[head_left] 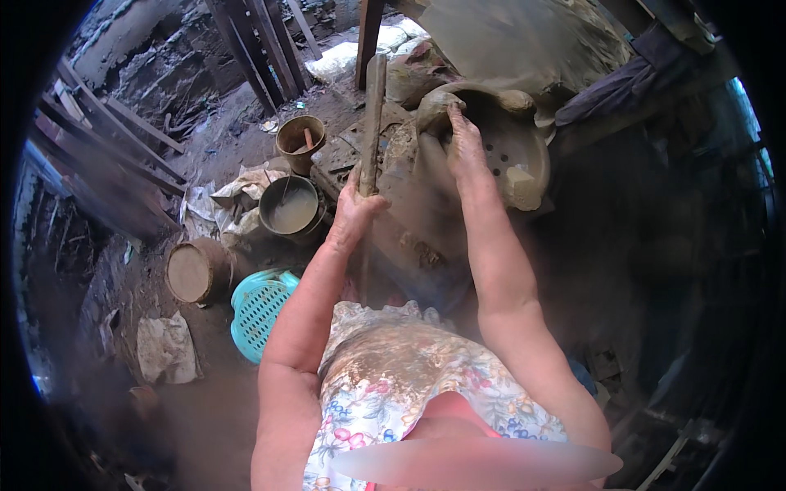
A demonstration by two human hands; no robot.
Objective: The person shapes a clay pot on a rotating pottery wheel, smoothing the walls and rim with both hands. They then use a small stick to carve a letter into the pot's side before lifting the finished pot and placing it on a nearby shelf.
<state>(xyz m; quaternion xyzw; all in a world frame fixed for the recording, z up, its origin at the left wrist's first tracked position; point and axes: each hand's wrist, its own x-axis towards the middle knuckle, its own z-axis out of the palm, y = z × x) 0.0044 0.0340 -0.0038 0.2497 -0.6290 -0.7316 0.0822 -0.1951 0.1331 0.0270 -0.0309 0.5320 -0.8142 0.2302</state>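
Observation:
My left hand is closed around the lower part of a long, mud-smeared wooden board, with the thumb across it. The board stands up and away from me. To the right, my right hand has its fingers stretched out against the thick rim of a wet clay stove; it holds nothing that I can see. The stove has a rounded wall, raised lumps on its rim and several round holes in its inner floor. A pale block-like lump sits at its near side.
Left of the board stand a bucket with a reddish stick in it and a dark bucket of cloudy liquid. Nearer are an overturned pot and a turquoise plastic stool. Plastic sheeting hangs beyond the stove.

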